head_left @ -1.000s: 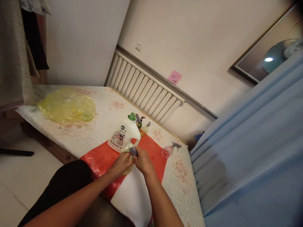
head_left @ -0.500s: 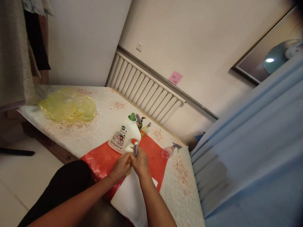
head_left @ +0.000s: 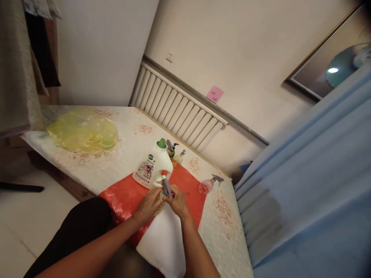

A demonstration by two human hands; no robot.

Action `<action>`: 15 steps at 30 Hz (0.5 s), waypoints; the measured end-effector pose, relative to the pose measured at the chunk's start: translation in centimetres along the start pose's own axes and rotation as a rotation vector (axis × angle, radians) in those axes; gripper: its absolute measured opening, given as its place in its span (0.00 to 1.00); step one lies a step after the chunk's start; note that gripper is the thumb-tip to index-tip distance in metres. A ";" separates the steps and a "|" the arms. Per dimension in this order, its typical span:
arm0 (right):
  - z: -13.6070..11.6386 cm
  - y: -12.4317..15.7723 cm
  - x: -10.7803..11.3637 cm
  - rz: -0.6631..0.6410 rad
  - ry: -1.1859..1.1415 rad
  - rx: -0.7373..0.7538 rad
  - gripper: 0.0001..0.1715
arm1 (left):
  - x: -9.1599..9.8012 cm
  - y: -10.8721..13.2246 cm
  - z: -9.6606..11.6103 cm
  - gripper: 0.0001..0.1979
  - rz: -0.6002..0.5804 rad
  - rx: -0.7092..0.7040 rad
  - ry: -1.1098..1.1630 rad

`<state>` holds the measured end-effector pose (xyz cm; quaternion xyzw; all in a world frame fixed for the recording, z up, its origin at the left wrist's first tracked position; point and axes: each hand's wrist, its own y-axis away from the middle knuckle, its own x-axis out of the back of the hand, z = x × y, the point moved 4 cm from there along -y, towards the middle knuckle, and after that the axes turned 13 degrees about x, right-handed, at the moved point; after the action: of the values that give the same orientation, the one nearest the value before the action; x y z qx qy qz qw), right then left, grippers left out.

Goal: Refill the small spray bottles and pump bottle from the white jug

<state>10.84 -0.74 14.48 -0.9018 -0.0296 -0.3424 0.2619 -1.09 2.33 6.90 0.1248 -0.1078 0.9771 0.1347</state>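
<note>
A spray bottle with a grey trigger head is between my two hands. My left hand is wrapped round the bottle just below the head, hiding most of its body. The fingers of my right hand close on the grey trigger head from the right. Just beyond them stands a white detergent jug with a picture label and a green spout, on a red plastic sheet. Nearer me, a white flat piece, cloth or paper, lies partly beneath my forearms.
A pink spray bottle stands at the right, and smaller pump bottles behind the jug. A yellow plastic bag and a pale green cap lie on the floral tablecloth. A blue curtain hangs at the right.
My right hand has shifted right and turned, uncovering more of the grey trigger head, which now leans differently. My left hand stays round the bottle.
</note>
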 end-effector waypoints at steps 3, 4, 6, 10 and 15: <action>0.2 0.0 -0.2 0.027 -0.006 0.006 0.05 | -0.1 0.0 -0.2 0.11 0.009 0.004 -0.001; 0.4 0.0 -0.3 0.041 -0.001 0.002 0.04 | -0.1 -0.1 -0.3 0.11 0.017 0.006 -0.001; 0.8 0.1 -0.6 0.082 0.020 -0.021 0.03 | -0.2 -0.1 -0.4 0.13 0.037 0.013 -0.001; 1.6 0.5 -1.6 0.217 0.095 -0.123 0.06 | -0.4 -0.1 -0.5 0.15 0.067 0.021 0.007; 1.7 1.3 -3.0 0.395 0.181 -0.238 0.09 | -0.2 0.1 -0.3 0.15 0.083 0.025 0.018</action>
<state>9.81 -0.61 10.92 -0.8802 0.2114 -0.3651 0.2175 -1.03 2.22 6.57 0.1132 -0.0995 0.9842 0.0933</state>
